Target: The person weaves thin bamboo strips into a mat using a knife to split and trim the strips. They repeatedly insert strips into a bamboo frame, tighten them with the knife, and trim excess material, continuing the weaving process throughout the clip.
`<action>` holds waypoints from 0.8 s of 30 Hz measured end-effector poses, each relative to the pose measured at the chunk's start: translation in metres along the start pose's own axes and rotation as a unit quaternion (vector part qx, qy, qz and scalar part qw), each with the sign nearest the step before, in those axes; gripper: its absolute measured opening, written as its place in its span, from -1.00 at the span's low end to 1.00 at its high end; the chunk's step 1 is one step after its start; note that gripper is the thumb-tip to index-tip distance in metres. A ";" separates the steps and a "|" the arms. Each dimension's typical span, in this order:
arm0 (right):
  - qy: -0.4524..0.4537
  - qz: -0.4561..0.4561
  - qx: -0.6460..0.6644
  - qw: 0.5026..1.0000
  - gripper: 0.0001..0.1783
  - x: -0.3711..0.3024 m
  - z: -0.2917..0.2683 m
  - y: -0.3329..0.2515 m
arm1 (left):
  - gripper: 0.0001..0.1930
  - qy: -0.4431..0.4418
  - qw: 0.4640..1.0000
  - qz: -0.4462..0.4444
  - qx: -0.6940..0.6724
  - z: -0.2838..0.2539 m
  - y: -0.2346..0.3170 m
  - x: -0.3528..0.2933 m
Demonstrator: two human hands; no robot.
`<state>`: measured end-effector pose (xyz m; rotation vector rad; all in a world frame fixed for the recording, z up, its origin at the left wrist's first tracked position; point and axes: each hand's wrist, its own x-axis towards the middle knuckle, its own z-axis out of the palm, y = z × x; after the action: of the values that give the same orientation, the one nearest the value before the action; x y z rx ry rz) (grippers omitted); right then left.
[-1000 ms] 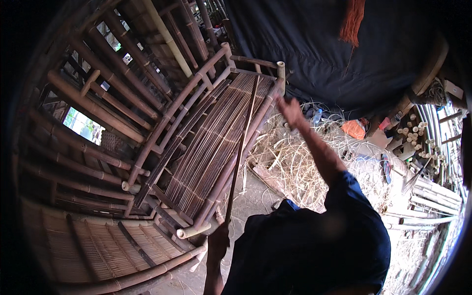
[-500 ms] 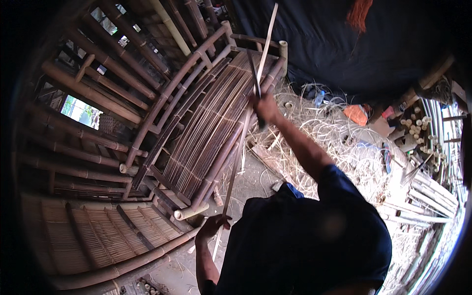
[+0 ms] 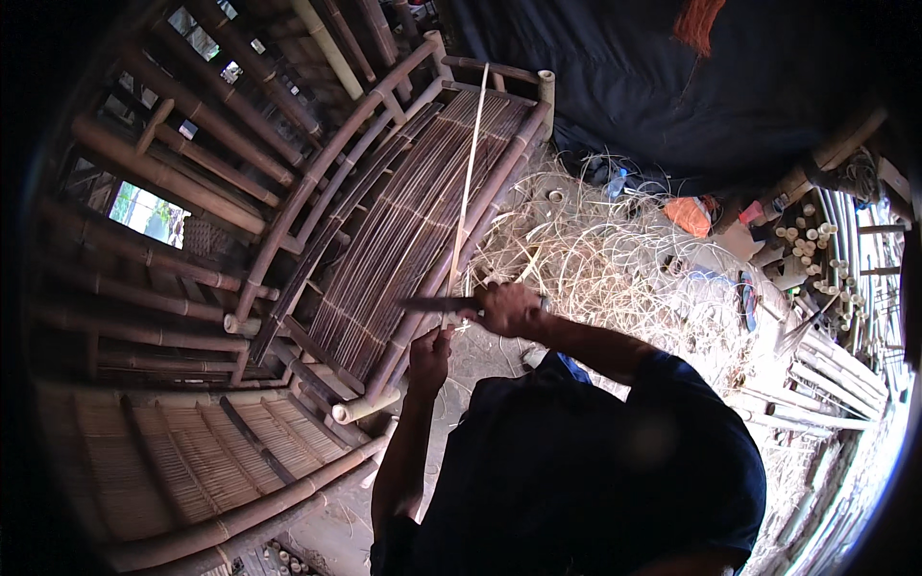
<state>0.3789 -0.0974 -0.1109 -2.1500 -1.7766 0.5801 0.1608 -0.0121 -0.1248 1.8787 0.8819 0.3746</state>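
My right hand (image 3: 510, 309) is wrapped round the handle of a knife. The dark knife blade (image 3: 430, 304) points left, level across a long pale bamboo strip (image 3: 471, 182). My left hand (image 3: 429, 359) is close below the blade, its fingers pinching the strip near its lower part. From there the strip runs up and away over the bamboo bench (image 3: 408, 230), its far tip by the bench's far end. Whether the blade's edge bites into the strip is too small to tell.
Curly bamboo shavings (image 3: 595, 240) cover the floor to the right of the bench. A slatted bamboo panel (image 3: 192, 451) lies at lower left. A dark sheet (image 3: 672, 106) hangs at the back. Bamboo poles (image 3: 826, 384) and an orange bag (image 3: 688, 216) are on the right.
My right hand has come back toward me with the knife, its blade swinging from pointing away to pointing left. My left hand has moved up, close to it. The strip's far tip is lower and further left.
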 end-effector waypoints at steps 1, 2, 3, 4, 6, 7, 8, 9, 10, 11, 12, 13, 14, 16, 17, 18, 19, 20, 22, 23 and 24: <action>0.041 -0.005 -0.011 0.999 -0.26 -0.007 0.005 -0.010 | -0.63 0.011 0.999 0.027 0.022 -0.001 0.002 0.002; 0.026 0.008 -0.011 1.000 -0.27 -0.007 0.006 -0.012 | -0.63 0.018 0.999 0.032 0.037 -0.001 0.004 0.001; 0.067 0.008 -0.009 0.998 -0.29 -0.002 0.004 -0.008 | -0.64 0.014 0.999 0.018 0.046 -0.002 0.006 -0.003; 0.092 0.021 0.003 0.996 -0.27 0.006 0.001 0.003 | -0.65 0.021 0.999 0.015 0.036 -0.002 0.008 -0.009; 0.302 0.000 -0.109 0.947 -0.29 0.033 0.000 0.032 | -0.67 0.017 0.998 0.034 0.058 -0.006 0.012 -0.029; 0.501 -0.110 -0.382 0.768 -0.33 0.050 -0.010 0.062 | -0.69 0.014 0.998 0.036 0.046 -0.008 0.013 -0.042; 0.695 -0.074 -0.541 0.468 -0.33 0.067 -0.020 0.093 | -0.68 0.004 0.994 0.066 0.082 -0.012 0.013 -0.058; 0.696 -0.060 -0.547 0.461 -0.32 0.080 -0.028 0.117 | -0.67 -0.006 0.990 0.096 0.107 -0.021 0.013 -0.076; 0.696 -0.031 -0.553 0.457 -0.29 0.088 -0.038 0.141 | -0.70 -0.005 0.987 0.080 0.140 -0.028 0.014 -0.095; 0.657 0.032 -0.514 0.551 -0.27 0.094 -0.047 0.157 | -0.73 -0.005 0.983 0.064 0.173 -0.036 0.014 -0.116; 0.584 0.023 -0.390 0.711 -0.23 0.098 -0.068 0.176 | -0.75 -0.007 0.980 0.058 0.189 -0.045 0.015 -0.135; 0.382 0.166 -0.098 0.904 -0.17 0.094 -0.095 0.196 | -0.76 -0.005 0.981 0.045 0.188 -0.055 0.018 -0.158; 0.390 0.169 -0.256 0.868 -0.15 0.091 -0.117 0.204 | -0.77 -0.003 0.982 0.032 0.186 -0.066 0.020 -0.179; 0.319 0.248 -0.070 0.912 -0.07 0.086 -0.175 0.222 | -0.79 0.015 0.986 0.014 0.167 -0.085 0.025 -0.216; 0.350 0.326 -0.022 0.878 0.00 0.080 -0.198 0.229 | -0.80 0.017 0.987 0.007 0.157 -0.092 0.025 -0.231; 0.348 0.326 0.127 0.870 -0.01 0.077 -0.215 0.234 | -0.81 0.025 0.988 0.018 0.151 -0.098 0.024 -0.242; 0.349 0.307 0.260 0.847 -0.01 0.076 -0.226 0.236 | -0.82 0.001 0.989 -0.009 0.150 -0.102 0.021 -0.250; 0.295 0.264 0.429 0.812 -0.06 0.078 -0.228 0.236 | -0.80 -0.010 0.989 0.004 0.145 -0.102 0.014 -0.251; 0.299 0.223 0.566 0.735 -0.33 0.085 -0.219 0.231 | -0.78 -0.055 0.992 -0.037 0.107 -0.097 -0.003 -0.246; 0.299 0.207 0.587 0.723 -0.53 0.092 -0.213 0.226 | -0.76 -0.106 0.984 -0.115 0.088 -0.096 -0.011 -0.242; 0.312 0.226 0.545 0.745 -0.59 0.096 -0.202 0.217 | -0.76 -0.127 0.979 -0.134 0.082 -0.091 -0.019 -0.235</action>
<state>0.6787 -0.0397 -0.0465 -1.5348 -0.3052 0.6468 -0.0632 -0.1161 -0.0704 1.8738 0.9972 -0.1035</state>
